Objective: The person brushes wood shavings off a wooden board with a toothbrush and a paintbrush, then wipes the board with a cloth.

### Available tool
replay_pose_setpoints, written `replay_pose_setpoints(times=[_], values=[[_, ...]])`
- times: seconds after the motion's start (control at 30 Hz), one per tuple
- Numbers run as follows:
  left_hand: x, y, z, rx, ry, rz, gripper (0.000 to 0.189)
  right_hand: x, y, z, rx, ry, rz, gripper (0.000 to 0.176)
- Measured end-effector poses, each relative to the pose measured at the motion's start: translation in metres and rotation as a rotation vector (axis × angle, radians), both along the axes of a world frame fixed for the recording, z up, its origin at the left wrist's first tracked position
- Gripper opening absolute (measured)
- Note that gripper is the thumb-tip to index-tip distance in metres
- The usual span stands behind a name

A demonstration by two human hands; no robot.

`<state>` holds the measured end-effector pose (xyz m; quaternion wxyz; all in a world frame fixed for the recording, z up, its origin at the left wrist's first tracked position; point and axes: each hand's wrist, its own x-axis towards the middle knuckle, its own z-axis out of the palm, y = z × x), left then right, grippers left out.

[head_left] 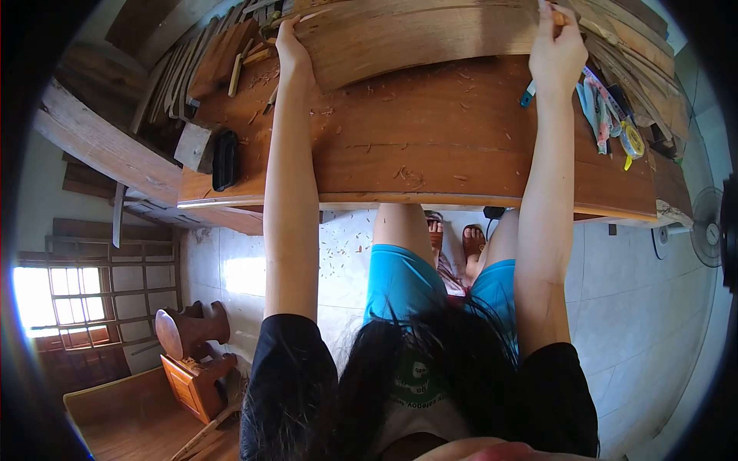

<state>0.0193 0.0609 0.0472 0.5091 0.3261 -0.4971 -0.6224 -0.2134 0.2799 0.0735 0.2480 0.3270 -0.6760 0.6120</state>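
Observation:
A wide, thin wooden board (419, 38) stretches between my two hands at the far side of the brown wooden table (415, 123). My left hand (290, 50) is closed on its left end. At the right end, my right hand (557, 46) grips the board's edge with bent fingers. The board looks slightly curved, though the lens bends straight lines here. Beside my right wrist lies a small teal-ended tool (527, 94), partly hidden. Curly wood shavings (411, 177) are scattered over the tabletop.
Stacked wood strips (173, 73) line the left side, near a black oblong object (224, 160) and a wood block (194, 147). On the right are a yellow tape measure (632, 142) and more planks (646, 69). A fan (706, 227) stands far right.

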Motion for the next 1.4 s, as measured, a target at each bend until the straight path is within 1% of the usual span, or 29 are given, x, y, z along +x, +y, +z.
replay_pose_setpoints(times=[0.03, 0.13, 0.17, 0.23, 0.3, 0.37, 0.47, 0.5, 0.6, 0.7, 0.8, 0.83, 0.93, 1.03, 1.13, 1.23, 1.33, 1.37, 1.4], values=[[0.0, -0.003, -0.002, 0.01, -0.001, -0.005, 0.045, 0.002, -0.002, 0.0, 0.01, 0.075, -0.053, 0.026], [-0.001, -0.006, -0.001, 0.021, -0.004, 0.003, 0.044, 0.009, -0.003, 0.002, -0.085, 0.048, 0.129, 0.026], [-0.002, -0.004, -0.002, 0.018, -0.012, 0.02, 0.044, 0.007, -0.003, 0.0, -0.122, 0.091, 0.168, 0.026], [-0.001, -0.002, 0.0, 0.019, -0.01, 0.029, 0.044, -0.001, -0.009, -0.009, -0.299, -0.273, 0.426, 0.026], [-0.001, -0.005, -0.003, 0.032, 0.014, 0.01, 0.044, -0.011, -0.012, -0.015, -0.376, -0.442, 0.55, 0.026], [-0.001, -0.012, -0.006, 0.031, 0.023, -0.002, 0.044, -0.021, -0.011, -0.02, -0.357, -0.407, 0.549, 0.026], [-0.001, -0.017, -0.01, 0.013, 0.032, 0.008, 0.045, -0.019, -0.006, -0.014, -0.323, -0.031, 0.163, 0.025], [-0.001, -0.016, -0.009, -0.001, 0.021, 0.022, 0.045, -0.013, -0.001, -0.008, -0.314, 0.023, 0.035, 0.026], [-0.001, -0.017, -0.01, 0.002, 0.023, 0.019, 0.045, -0.013, 0.002, -0.004, -0.338, 0.109, -0.067, 0.028], [0.0, -0.018, -0.01, 0.021, 0.038, -0.019, 0.044, -0.004, 0.007, 0.001, -0.141, 0.036, -0.131, 0.027], [0.0, -0.014, -0.008, 0.012, 0.037, -0.029, 0.043, 0.004, 0.006, 0.004, -0.087, 0.024, -0.03, 0.026], [0.0, -0.014, -0.007, 0.005, 0.034, -0.026, 0.043, -0.002, 0.003, -0.001, -0.108, 0.034, 0.041, 0.029], [0.0, -0.015, -0.008, 0.021, 0.04, -0.009, 0.043, -0.006, -0.005, -0.004, -0.303, 0.166, 0.291, 0.031], [0.0, -0.015, -0.008, 0.023, 0.017, -0.015, 0.045, -0.011, -0.004, -0.008, -0.362, -0.374, 0.492, 0.03], [-0.001, -0.017, -0.009, 0.047, 0.021, -0.017, 0.045, -0.013, -0.007, -0.01, -0.298, -0.061, 0.346, 0.031], [-0.001, -0.017, -0.01, 0.023, 0.022, 0.005, 0.045, 0.004, 0.002, 0.0, -0.193, -0.024, -0.053, 0.032], [-0.001, -0.017, -0.01, 0.022, 0.015, 0.014, 0.045, 0.0, 0.004, 0.001, -0.173, 0.104, -0.238, 0.031], [-0.001, -0.017, -0.01, 0.037, 0.026, -0.005, 0.045, 0.0, 0.007, 0.001, -0.1, -0.007, -0.224, 0.031], [0.0, -0.017, -0.009, 0.052, 0.038, -0.023, 0.045, 0.0, 0.008, 0.001, -0.077, -0.006, -0.222, 0.031]])
